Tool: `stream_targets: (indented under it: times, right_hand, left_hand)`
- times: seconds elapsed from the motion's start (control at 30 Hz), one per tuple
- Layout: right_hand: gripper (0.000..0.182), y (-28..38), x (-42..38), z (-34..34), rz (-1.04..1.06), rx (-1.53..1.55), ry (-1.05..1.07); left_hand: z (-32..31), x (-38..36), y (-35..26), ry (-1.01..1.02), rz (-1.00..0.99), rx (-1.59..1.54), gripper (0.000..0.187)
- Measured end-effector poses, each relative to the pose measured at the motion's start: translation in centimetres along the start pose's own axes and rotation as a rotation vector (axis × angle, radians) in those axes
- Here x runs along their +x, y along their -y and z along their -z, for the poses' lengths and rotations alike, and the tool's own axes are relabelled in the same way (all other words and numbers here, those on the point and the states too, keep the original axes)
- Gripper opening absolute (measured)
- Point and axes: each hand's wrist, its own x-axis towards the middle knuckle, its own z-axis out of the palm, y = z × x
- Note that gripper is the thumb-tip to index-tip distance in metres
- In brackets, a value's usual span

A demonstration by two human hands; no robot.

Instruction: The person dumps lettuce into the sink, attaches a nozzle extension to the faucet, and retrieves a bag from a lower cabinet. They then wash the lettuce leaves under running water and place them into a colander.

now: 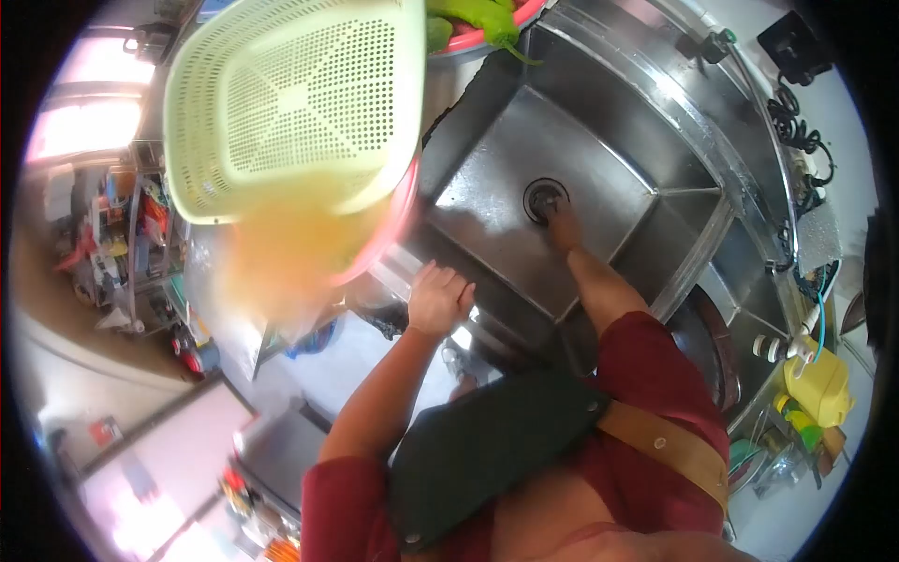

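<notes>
A stainless-steel sink (496, 140) lies in front of me, its floor wet and shiny in places. My right hand (562, 227) reaches down into the basin, fingers together at the round dark drain (541, 199). The fingertips are partly lost in the drain opening, so what they grip there is hidden. My left hand (440, 298) rests at the near edge of the sink, its fingers curled over the metal rim (398, 267). Left of it is a pale green plastic basket (300, 98) with holes, above a pink-rimmed basin (398, 211).
Green peppers (482, 19) fill a red-rimmed container at the top. An orange-yellow blur (290, 253) hides part of the basket's near side. A hose and coiled cord (796, 126) hang at right, near a yellow jug (819, 384). Cluttered shelves (140, 234) stand at left.
</notes>
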Motion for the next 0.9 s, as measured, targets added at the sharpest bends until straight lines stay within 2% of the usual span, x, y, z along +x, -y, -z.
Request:
stream_targets:
  times: [0.07, 0.1, 0.17, 0.27, 0.37, 0.47, 0.57, 0.63, 0.67, 0.7, 0.73, 0.8, 0.83, 0.87, 0.9]
  right_hand:
    - [0.055, 1.5, -3.3, -3.7, 0.192, -0.058, -0.266]
    - [0.056, -3.9, 1.1, -1.7, 0.139, -0.116, -0.322]
    - [0.059, 0.7, 2.0, -3.7, 0.107, 0.017, -0.367]
    - [0.066, 2.3, 0.6, -1.8, 0.119, -0.006, -0.369]
    - [0.074, 2.5, 0.4, -0.9, 0.072, -0.085, -0.242]
    - [0.074, 4.0, 0.0, 2.2, 0.014, -0.071, -0.098]
    - [0.072, 4.2, 1.9, 4.6, -0.116, 0.035, -0.199]
    - [0.070, 8.2, -3.3, 13.9, -0.009, 0.027, -0.488]
    - [0.069, 9.2, -6.1, 18.7, 0.110, 0.128, -0.620]
    - [0.064, 8.4, -8.6, 22.5, 0.286, 0.075, -0.922]
    - [0.063, 10.5, -14.0, 28.2, 0.009, -0.428, -0.927]
    - [0.055, 8.4, -19.4, 35.0, 0.053, -0.420, -1.355]
    - [0.050, 7.8, -22.4, 37.4, -0.288, -0.555, -1.193]
    - [0.048, 4.5, -23.7, 37.9, -0.313, -0.483, -1.124]
    - [0.047, 0.3, -24.8, 38.5, -0.338, -0.410, -1.051]
  left_hand:
    - [2.8, -1.5, -1.6, 0.063, 0.014, 0.024, 0.008]
    - [-2.6, 2.6, 0.0, -0.012, -0.015, -0.053, 0.007]
    - [-1.1, 1.7, 1.2, 0.010, 0.006, -0.021, 0.006]
    - [-0.9, 1.1, 1.0, 0.047, 0.030, -0.013, 0.005]
    - [-0.8, 1.5, 1.3, 0.030, 0.014, -0.019, 0.006]
    - [-0.9, 1.1, 1.1, 0.007, -0.009, -0.036, 0.006]
    - [-0.8, 0.9, 1.1, -0.099, -0.036, -0.030, 0.008]
    - [-0.1, 0.6, 0.8, -0.096, -0.003, -0.066, 0.010]
    - [0.0, 0.3, 0.8, -0.125, -0.050, -0.115, 0.009]
    - [0.3, 0.1, 0.8, -0.157, -0.102, -0.168, 0.009]
    - [2.2, 0.4, 0.1, -0.263, -0.091, -0.248, 0.012]
    - [6.8, 0.8, -1.9, -0.461, -0.085, -0.424, 0.018]
    - [7.7, 1.1, -1.0, -0.654, 0.022, -0.562, 0.023]
    - [9.0, 2.2, 0.4, -0.844, 0.124, -0.704, 0.027]
    - [13.2, 3.2, 0.4, -0.921, 0.340, -0.616, 0.030]
